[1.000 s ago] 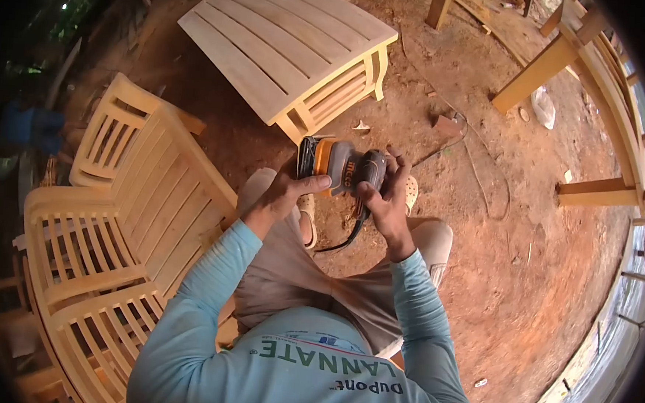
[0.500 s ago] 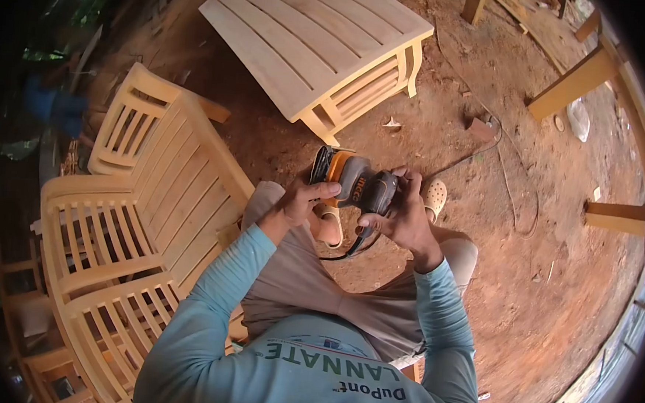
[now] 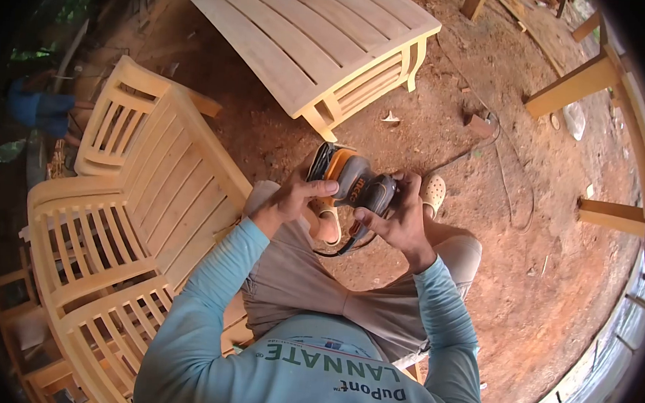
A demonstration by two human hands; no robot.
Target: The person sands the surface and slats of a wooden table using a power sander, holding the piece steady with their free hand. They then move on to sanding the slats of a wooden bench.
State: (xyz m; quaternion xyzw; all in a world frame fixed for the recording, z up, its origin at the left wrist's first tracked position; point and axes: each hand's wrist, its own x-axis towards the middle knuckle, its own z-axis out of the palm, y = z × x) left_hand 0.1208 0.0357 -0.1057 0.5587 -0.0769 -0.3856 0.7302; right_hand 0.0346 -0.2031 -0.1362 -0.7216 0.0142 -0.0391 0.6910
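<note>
An orange-and-dark power sander (image 3: 355, 180) is held between my hands above my lap, tipped on its side with its base plate facing left. My left hand (image 3: 298, 193) grips the orange base end, the thumb lying along the housing. Around the dark rounded body at the other end, my right hand (image 3: 404, 220) is closed, its thumb pressed on the near side. A black power cord (image 3: 345, 249) leaves the tool below my right thumb and curves down between my knees.
A slatted wooden bench (image 3: 176, 185) stands close on my left. Ahead is a slatted wooden table (image 3: 311, 31). Wooden legs (image 3: 573, 84) of other furniture stand at right. A cable (image 3: 505, 168) lies on the dirt floor. A person in blue (image 3: 37, 103) is at far left.
The view has shifted slightly, so the bench and table sit a little differently. Both hands keep hold of the sander, which has barely turned.
</note>
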